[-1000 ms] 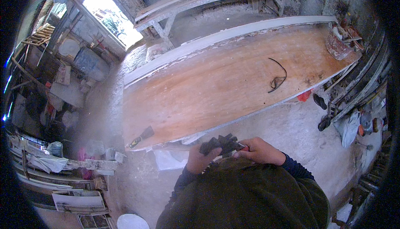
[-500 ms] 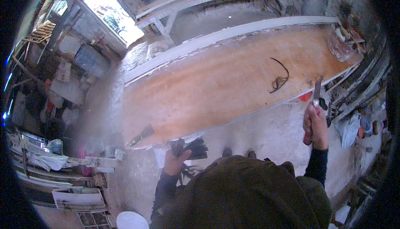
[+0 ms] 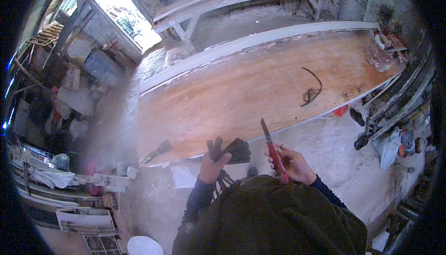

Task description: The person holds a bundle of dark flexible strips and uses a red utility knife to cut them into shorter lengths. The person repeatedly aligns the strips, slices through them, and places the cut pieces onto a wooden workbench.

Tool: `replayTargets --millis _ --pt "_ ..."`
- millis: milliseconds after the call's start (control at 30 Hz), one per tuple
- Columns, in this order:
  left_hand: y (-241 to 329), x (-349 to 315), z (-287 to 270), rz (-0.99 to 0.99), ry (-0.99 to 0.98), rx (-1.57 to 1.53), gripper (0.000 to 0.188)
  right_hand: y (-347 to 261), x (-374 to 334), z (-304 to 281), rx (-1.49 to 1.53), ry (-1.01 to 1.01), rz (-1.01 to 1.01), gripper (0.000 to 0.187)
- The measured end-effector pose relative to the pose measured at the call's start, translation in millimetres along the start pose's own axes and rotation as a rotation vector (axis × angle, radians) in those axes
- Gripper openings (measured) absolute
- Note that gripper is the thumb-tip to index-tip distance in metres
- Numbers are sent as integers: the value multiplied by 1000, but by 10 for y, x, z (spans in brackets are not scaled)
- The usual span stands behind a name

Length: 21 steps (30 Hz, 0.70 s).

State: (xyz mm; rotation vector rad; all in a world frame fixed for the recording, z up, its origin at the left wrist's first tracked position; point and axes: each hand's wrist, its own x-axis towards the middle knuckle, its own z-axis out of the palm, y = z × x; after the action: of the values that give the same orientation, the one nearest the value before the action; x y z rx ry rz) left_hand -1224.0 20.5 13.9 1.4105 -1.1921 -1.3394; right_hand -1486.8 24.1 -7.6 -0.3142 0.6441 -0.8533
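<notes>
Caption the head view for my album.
Left hand gripping dark strips, right hand holding a red-handled knife, beside a long wooden table.

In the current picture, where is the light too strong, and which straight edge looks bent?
Head view: the doorway is mostly washed out to white; head view: the long wooden table bows along its far edge.

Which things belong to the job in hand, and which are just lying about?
Job in hand, seemingly:
dark strips, in the left hand
red knife, in the right hand

Just lying about, apparently:
scraper, on the table
cord, on the table
</notes>
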Motion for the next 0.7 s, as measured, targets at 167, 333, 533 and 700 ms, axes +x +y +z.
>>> replayTargets --millis 167,333,533,700 --pt "-220 41 45 -36 22 -156 62 -8 -63 14 35 -47 80 46" --pt "-346 59 27 -129 -46 -356 61 -29 -90 43 33 -123 73 54" --pt "-525 126 54 -41 -160 -509 42 13 -37 -16 7 -245 29 58" --pt "-651 204 89 157 -328 -651 49 -35 -66 140 -149 -231 33 57"
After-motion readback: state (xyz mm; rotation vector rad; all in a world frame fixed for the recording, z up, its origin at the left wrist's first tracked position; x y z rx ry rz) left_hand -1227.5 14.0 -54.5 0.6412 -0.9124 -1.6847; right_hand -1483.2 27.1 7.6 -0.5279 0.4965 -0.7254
